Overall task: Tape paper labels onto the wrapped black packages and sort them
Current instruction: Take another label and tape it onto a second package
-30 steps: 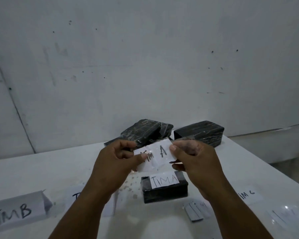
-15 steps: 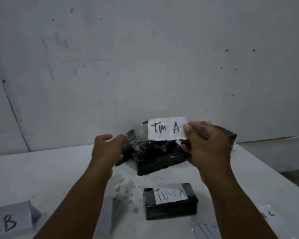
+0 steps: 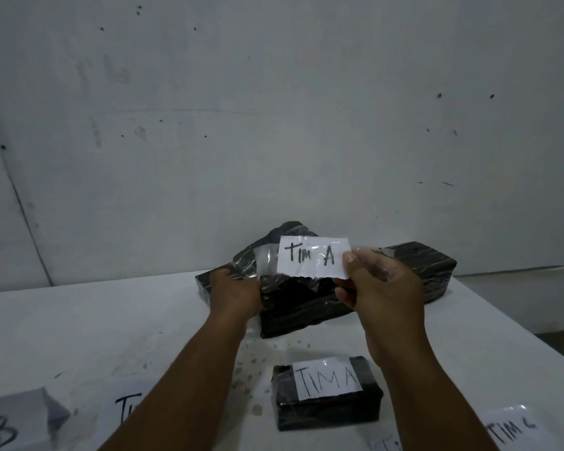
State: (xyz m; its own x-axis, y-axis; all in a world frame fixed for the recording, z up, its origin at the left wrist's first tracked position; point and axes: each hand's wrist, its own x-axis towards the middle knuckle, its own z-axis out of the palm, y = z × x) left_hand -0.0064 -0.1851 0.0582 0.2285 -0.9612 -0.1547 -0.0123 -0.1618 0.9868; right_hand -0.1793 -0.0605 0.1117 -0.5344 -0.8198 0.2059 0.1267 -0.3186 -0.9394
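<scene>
Right hand [image 3: 376, 284] up over the middle of the tabletop [image 3: 79, 336], thumb and fingers pinching the right end of a paper label [image 3: 313, 257] reading "TIM A", clear tape [image 3: 259, 260] shining off its left side. Left hand [image 3: 233, 292] reaches forward, fingers curled onto the left end of a wrapped black package [image 3: 297, 307] lying toward the far edge. A second black package [image 3: 427, 271] lies behind the right hand at the far right, touching the wall side, and another dark bundle [image 3: 290, 231] pokes up behind the held label. Near the front edge sits a labelled package [image 3: 328, 392], its white sheet marked "TIM A" facing up. Front left corner, a folded paper sign [image 3: 17, 418] showing a "B". Front right, a taped label [image 3: 510, 426] reading "TIM C" lies flat on the tabletop.
</scene>
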